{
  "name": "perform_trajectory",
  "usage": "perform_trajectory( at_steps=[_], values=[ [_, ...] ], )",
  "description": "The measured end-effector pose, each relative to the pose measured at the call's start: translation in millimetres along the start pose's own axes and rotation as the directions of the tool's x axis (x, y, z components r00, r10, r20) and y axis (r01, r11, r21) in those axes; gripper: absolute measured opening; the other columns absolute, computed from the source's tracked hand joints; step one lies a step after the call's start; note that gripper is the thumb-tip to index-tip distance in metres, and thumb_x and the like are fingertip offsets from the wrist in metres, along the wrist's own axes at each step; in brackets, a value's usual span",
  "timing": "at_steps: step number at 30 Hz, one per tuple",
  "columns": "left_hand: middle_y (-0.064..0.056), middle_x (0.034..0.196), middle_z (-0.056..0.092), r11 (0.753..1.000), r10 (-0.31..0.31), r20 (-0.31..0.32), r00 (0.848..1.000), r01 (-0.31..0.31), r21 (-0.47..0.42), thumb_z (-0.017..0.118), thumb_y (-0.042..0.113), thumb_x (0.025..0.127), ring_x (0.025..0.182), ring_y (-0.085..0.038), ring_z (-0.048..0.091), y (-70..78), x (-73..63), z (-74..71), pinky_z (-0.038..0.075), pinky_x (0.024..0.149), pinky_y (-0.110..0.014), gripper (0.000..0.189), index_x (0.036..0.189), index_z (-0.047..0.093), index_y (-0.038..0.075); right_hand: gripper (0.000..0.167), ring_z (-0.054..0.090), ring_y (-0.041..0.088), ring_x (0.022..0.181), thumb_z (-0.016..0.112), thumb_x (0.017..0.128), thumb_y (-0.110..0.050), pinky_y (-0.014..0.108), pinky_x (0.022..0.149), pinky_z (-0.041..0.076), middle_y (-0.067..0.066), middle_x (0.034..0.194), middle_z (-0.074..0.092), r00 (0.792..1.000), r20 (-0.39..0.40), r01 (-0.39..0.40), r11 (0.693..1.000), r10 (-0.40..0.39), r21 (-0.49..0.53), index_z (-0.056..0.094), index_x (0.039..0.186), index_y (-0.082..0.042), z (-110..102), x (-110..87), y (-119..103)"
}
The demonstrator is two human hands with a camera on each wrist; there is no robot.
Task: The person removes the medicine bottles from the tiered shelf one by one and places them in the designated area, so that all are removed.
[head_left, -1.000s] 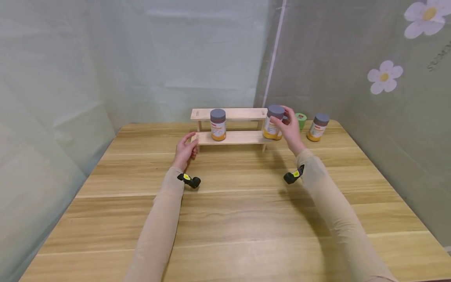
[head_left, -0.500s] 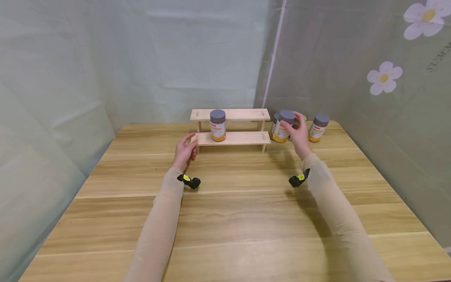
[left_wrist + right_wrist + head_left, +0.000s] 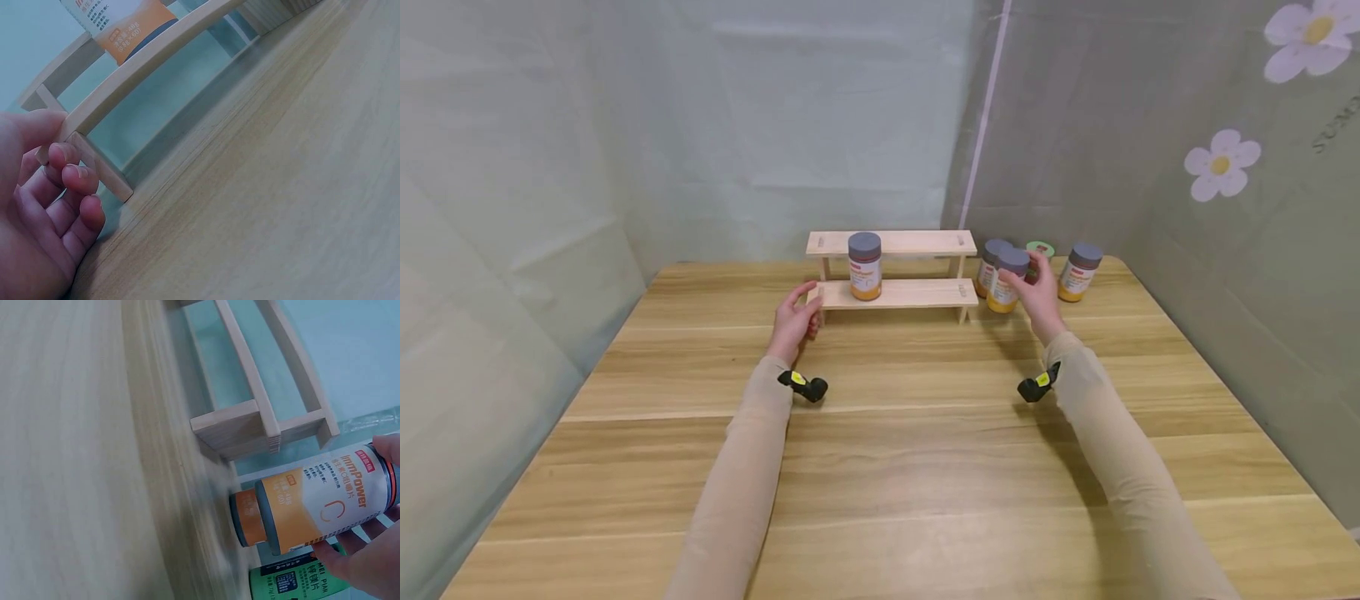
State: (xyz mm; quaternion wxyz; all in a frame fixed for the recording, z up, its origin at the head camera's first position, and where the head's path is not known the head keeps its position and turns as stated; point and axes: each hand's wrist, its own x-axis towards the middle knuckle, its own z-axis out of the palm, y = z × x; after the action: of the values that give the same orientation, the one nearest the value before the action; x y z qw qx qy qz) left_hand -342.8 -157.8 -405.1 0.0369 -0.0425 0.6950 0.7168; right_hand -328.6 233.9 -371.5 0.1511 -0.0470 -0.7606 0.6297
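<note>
My right hand [image 3: 1037, 296] grips a supplement bottle [image 3: 1002, 293] with a grey cap and a white and orange label. In the right wrist view, the thumb and fingers wrap its cap end, and its base hangs above the table. The held bottle partly covers a similar bottle [image 3: 985, 275] standing behind it. My left hand [image 3: 793, 321] holds the left end of a two-step wooden shelf [image 3: 925, 293]; in the left wrist view, its other fingers curl below the lower board. Upright on that board, left of its middle, is a third bottle [image 3: 865, 271].
A green tub [image 3: 300, 581] stands behind my right hand, near the table's back edge. Farther right is another grey-capped bottle [image 3: 1077, 275]. The wooden table [image 3: 880, 467] is enclosed by hanging fabric [image 3: 805, 117] at the back and sides.
My right hand has carried its bottle from the lower board's right end to the right and down, uncovering that end and the bottle behind. The left hand keeps its place on the shelf.
</note>
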Motion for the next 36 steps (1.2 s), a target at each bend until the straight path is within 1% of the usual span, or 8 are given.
perform_trajectory(
  at_steps=[3,5,7,13,17,23,30,36],
  values=[
    [0.003,0.058,0.046,1.0,0.003,0.001,1.0,-0.003,-0.002,0.056,0.017,0.098,0.051,-0.009,0.043,0.6,0.3,0.6,0.039,0.048,-0.022,0.048,0.144,0.043,0.013,0.061,0.045,0.01,0.107,0.067,0.091,-0.02,0.024,0.094,0.04,0.013,0.141,0.043,1.0,-0.01,0.005,1.0,-0.005,-0.019,0.037,0.143,-0.01,-0.1,2.0,4.7],
    [0.003,0.058,0.046,1.0,0.008,0.001,1.0,-0.008,0.001,0.056,0.017,0.098,0.051,-0.01,0.043,1.1,0.6,0.8,0.039,0.048,-0.022,0.048,0.144,0.043,0.012,0.061,0.045,0.011,0.107,0.067,0.091,-0.019,0.025,0.094,0.04,0.014,0.141,0.044,1.0,-0.015,0.006,1.0,-0.006,-0.028,0.038,0.143,-0.009,-0.7,3.5,7.4],
    [0.003,0.058,0.047,1.0,0.013,0.001,1.0,-0.013,0.008,0.056,0.016,0.098,0.051,-0.01,0.043,1.4,0.9,0.9,0.039,0.048,-0.022,0.049,0.144,0.042,0.012,0.061,0.045,0.013,0.11,0.067,0.091,-0.018,0.027,0.097,0.04,0.014,0.143,0.043,1.0,-0.014,0.001,0.999,-0.002,-0.034,0.037,0.143,-0.009,-1.3,4.6,9.3],
    [0.001,0.059,0.046,1.0,0.013,-0.002,1.0,-0.013,0.01,0.057,0.017,0.098,0.051,-0.01,0.043,2.4,-0.4,2.0,0.039,0.049,-0.023,0.048,0.143,0.044,0.012,0.065,0.042,0.026,0.126,0.066,0.091,-0.02,0.038,0.11,0.037,0.016,0.146,0.04,1.0,-0.002,-0.031,0.997,0.031,-0.075,0.033,0.146,-0.008,-4.0,6.3,14.8],
    [0.001,0.06,0.046,1.0,0.015,-0.003,1.0,-0.015,0.011,0.057,0.017,0.098,0.052,-0.011,0.043,2.3,-0.3,2.4,0.039,0.049,-0.023,0.047,0.143,0.045,0.012,0.067,0.039,0.029,0.133,0.066,0.092,-0.023,0.042,0.114,0.033,0.016,0.149,0.038,0.999,0.007,-0.047,0.993,0.048,-0.107,0.031,0.147,-0.007,-6.1,5.9,17.0],
    [0.0,0.061,0.047,1.0,0.012,-0.003,1.0,-0.012,0.015,0.057,0.018,0.098,0.053,-0.012,0.043,1.3,0.9,2.3,0.04,0.05,-0.023,0.047,0.143,0.045,0.013,0.068,0.039,0.031,0.133,0.067,0.091,-0.021,0.042,0.115,0.032,0.019,0.147,0.039,0.999,0.006,-0.042,0.992,0.043,-0.118,0.031,0.146,-0.005,-7.1,6.2,19.9],
    [0.002,0.059,0.047,1.0,0.01,-0.001,1.0,-0.01,0.007,0.057,0.017,0.098,0.052,-0.011,0.044,-0.6,1.9,1.3,0.04,0.049,-0.023,0.047,0.143,0.044,0.013,0.068,0.039,0.031,0.135,0.066,0.091,-0.02,0.042,0.115,0.033,0.019,0.148,0.037,0.998,0.01,-0.057,0.991,0.058,-0.121,0.029,0.147,-0.006,-6.5,7.5,21.3],
    [0.003,0.058,0.047,1.0,-0.001,-0.006,1.0,0.001,0.002,0.057,0.018,0.098,0.051,-0.009,0.044,-1.6,3.4,0.1,0.04,0.048,-0.023,0.047,0.143,0.044,0.014,0.066,0.04,0.029,0.133,0.064,0.091,-0.014,0.041,0.114,0.034,0.019,0.147,0.037,1.0,0.012,-0.018,0.996,0.019,-0.092,0.029,0.146,-0.006,-5.2,7.6,15.8]
  ],
)
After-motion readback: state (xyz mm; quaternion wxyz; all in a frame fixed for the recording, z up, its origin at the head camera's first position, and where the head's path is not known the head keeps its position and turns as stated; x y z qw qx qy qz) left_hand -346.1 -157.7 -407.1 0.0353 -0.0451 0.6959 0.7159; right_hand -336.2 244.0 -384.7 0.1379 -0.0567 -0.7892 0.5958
